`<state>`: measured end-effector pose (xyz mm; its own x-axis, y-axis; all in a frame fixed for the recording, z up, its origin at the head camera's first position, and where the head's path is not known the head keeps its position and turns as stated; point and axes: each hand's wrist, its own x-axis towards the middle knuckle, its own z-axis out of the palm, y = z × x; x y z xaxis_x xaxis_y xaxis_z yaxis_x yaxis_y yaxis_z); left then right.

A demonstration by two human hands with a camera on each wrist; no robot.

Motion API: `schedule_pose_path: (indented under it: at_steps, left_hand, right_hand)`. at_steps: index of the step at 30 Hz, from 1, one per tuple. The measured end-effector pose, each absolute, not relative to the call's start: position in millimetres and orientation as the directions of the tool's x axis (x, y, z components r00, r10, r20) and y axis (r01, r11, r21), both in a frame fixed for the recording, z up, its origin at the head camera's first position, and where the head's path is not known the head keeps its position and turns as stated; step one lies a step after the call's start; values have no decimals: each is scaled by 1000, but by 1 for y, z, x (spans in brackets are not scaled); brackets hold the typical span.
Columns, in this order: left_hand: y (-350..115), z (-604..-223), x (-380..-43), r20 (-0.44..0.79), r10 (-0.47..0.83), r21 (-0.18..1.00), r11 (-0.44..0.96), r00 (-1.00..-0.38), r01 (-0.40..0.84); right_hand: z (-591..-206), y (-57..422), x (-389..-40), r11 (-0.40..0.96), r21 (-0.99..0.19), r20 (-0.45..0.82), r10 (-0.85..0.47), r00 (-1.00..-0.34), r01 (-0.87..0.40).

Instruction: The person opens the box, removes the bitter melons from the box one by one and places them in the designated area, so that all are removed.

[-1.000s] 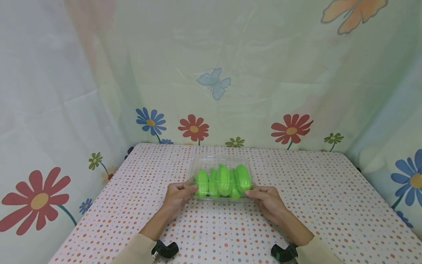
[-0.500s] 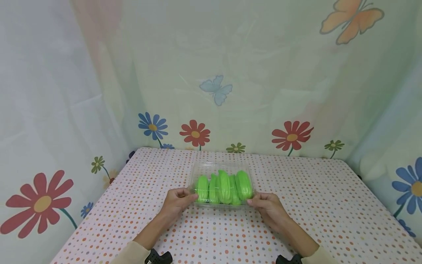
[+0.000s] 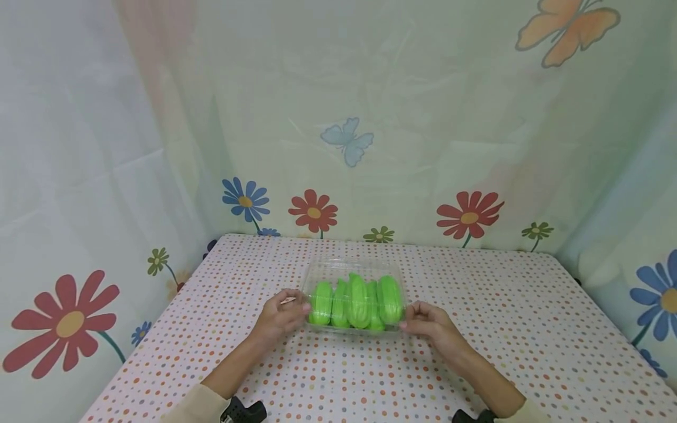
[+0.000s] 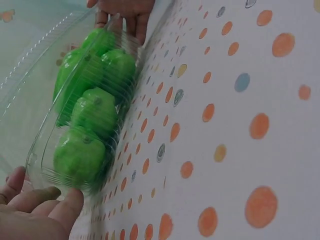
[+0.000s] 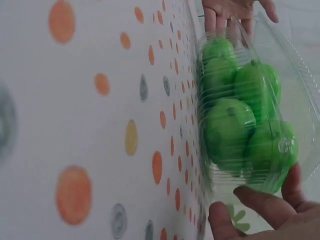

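Observation:
A clear plastic clamshell box sits on the table in front of me. Inside it lie several bright green, ribbed, elongated vegetable-shaped pieces, side by side. My left hand is at the box's left side, fingers loosely bent, fingertips right at its wall. At the right front corner, my right hand has its thumb tip close to the wall. In the right wrist view, that hand's fingers are spread beside the box end. The left wrist view shows the left fingers similarly loose by the other end.
A white cloth with coloured dots covers the table. Curtains printed with flowers and butterflies hang behind and on both sides. A black wrist device shows at the left sleeve.
Both hands were pinching the box's front corners with their thumbs; now the grip has loosened and the hands have drawn slightly outward. The box shifted little, while the camera view tilted slightly.

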<state>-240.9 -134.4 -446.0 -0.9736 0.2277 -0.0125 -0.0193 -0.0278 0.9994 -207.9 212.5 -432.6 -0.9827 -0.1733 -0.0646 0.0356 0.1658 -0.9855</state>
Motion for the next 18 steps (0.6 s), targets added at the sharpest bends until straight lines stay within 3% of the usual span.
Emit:
schedule_pose_path:
  at_steps: [8,13,18]
  left_hand:
    - [-144,-445,-245,-7,274,997,-67,-962,-26]
    - [-148,-448,-256,16,288,981,-191,-957,-41]
    - [-144,-455,-269,-24,220,963,-258,-975,-82]
  right_hand:
    - [-425,205,-203,189,-981,18,-125,-992,-42]
    - [-422,203,-205,147,-974,163,-77,-984,-173]
    - [-416,199,-205,129,-945,300,-14,-954,-299]
